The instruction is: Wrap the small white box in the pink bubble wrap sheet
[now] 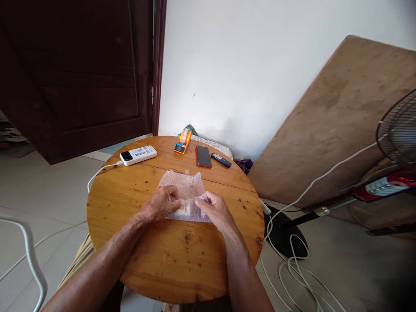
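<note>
A sheet of bubble wrap (182,182) lies on the round wooden table (175,255), with a small pale, printed flat item (185,208) on it, partly covered. My left hand (164,201) is closed at the left side of the wrap, fingers curled and pinched; what lies between them is hard to see. At the right side, my right hand (216,208) pinches a gathered edge of the bubble wrap between thumb and fingers. A short strip of clear tape (186,172) seems to stick up at the wrap's far edge.
Toward the back of the table stand an orange tape dispenser (183,141), a red-edged phone (203,156) and a dark handset (221,160). A white power bank (138,155) with a cable sits at the left. A fan (398,130) and coiled cord are on the right.
</note>
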Available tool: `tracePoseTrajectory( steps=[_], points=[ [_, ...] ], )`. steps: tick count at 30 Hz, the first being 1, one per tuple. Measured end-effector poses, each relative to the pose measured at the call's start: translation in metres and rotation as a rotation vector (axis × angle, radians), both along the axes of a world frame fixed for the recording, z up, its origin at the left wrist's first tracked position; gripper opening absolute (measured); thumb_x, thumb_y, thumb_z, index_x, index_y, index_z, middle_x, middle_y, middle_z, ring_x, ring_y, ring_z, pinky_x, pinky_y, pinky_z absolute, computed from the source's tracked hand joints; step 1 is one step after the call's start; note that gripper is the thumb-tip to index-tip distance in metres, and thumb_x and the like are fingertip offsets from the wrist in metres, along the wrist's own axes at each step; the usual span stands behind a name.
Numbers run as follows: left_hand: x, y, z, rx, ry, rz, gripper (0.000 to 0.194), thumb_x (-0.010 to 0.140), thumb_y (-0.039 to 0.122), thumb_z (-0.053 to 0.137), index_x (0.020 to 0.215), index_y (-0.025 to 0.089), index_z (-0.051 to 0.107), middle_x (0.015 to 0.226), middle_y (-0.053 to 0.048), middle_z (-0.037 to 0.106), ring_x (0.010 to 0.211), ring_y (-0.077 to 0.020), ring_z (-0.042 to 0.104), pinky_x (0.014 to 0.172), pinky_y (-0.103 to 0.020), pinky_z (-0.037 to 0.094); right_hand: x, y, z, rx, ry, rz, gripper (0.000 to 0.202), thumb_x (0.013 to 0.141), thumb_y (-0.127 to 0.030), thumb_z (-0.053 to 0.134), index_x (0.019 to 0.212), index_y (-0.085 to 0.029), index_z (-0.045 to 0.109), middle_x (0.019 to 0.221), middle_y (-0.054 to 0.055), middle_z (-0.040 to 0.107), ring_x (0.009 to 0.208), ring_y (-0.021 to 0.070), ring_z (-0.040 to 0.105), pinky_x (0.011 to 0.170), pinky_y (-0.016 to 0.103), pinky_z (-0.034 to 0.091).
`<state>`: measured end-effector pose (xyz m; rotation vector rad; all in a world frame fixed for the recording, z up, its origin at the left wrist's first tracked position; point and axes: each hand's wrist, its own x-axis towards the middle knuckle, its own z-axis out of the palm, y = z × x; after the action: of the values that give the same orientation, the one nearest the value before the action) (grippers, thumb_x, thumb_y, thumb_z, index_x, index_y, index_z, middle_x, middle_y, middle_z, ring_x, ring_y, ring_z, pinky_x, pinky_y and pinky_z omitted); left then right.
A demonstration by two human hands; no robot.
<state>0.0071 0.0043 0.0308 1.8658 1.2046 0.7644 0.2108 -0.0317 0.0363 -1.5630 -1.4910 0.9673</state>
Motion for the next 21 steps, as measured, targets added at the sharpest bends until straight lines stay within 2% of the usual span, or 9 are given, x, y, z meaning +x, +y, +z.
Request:
tracePoseTrajectory(
  steps=[3, 6, 11, 17, 21],
  points=[
    [0.0002, -0.0027, 0.002, 0.005, -0.004, -0.008, 0.013, 0.068, 0.03, 0.059, 0.063, 0.018, 0.058, 0.064, 0.003, 0.058, 0.062, -0.0118, 0.047, 0.058, -0.023, 0.034, -0.0009, -0.0015, 0.0018, 0.011, 0.111, 0.069, 0.021, 0.075, -0.039, 0.065, 0.076, -0.021, 0.056, 0.065, -0.004, 0.056, 0.059, 0.012, 0.049, 0.056, 0.023, 0.036],
    [0.0012, -0.004, 0.004, 0.011, -0.009, -0.009, 0.012, 0.067, 0.029, 0.057, 0.063, 0.018, 0.058, 0.064, 0.003, 0.058, 0.061, -0.0118, 0.046, 0.059, -0.023, 0.034, -0.0022, -0.0013, -0.0001, -0.035, 0.144, 0.085, 0.021, 0.074, -0.036, 0.067, 0.087, -0.021, 0.059, 0.07, -0.003, 0.061, 0.062, 0.0127, 0.053, 0.057, 0.023, 0.039],
    [0.0018, -0.0033, 0.0042, -0.017, -0.017, -0.023, 0.011, 0.066, 0.028, 0.056, 0.062, 0.018, 0.055, 0.061, 0.004, 0.054, 0.06, -0.0117, 0.044, 0.057, -0.024, 0.033, -0.0046, 0.0005, -0.0038, -0.073, 0.104, 0.123, 0.011, 0.072, -0.029, 0.063, 0.079, -0.021, 0.06, 0.067, -0.003, 0.06, 0.059, 0.0124, 0.053, 0.056, 0.024, 0.039],
    [-0.0009, -0.0019, 0.0032, -0.008, -0.046, -0.056, 0.009, 0.064, 0.027, 0.053, 0.063, 0.018, 0.055, 0.065, 0.002, 0.057, 0.063, -0.0125, 0.046, 0.061, -0.025, 0.035, -0.0027, -0.0009, -0.0008, -0.09, 0.151, 0.153, 0.009, 0.072, -0.028, 0.06, 0.077, -0.021, 0.057, 0.061, -0.005, 0.057, 0.054, 0.0121, 0.052, 0.053, 0.024, 0.038],
    [-0.0016, -0.0015, 0.0023, -0.016, -0.035, -0.061, 0.011, 0.065, 0.028, 0.053, 0.064, 0.018, 0.056, 0.065, 0.002, 0.057, 0.063, -0.0127, 0.046, 0.06, -0.025, 0.035, -0.0034, -0.0004, -0.0008, -0.1, 0.106, 0.168, 0.005, 0.073, -0.025, 0.058, 0.074, -0.02, 0.056, 0.061, -0.004, 0.056, 0.056, 0.0122, 0.052, 0.054, 0.023, 0.038]
  ],
)
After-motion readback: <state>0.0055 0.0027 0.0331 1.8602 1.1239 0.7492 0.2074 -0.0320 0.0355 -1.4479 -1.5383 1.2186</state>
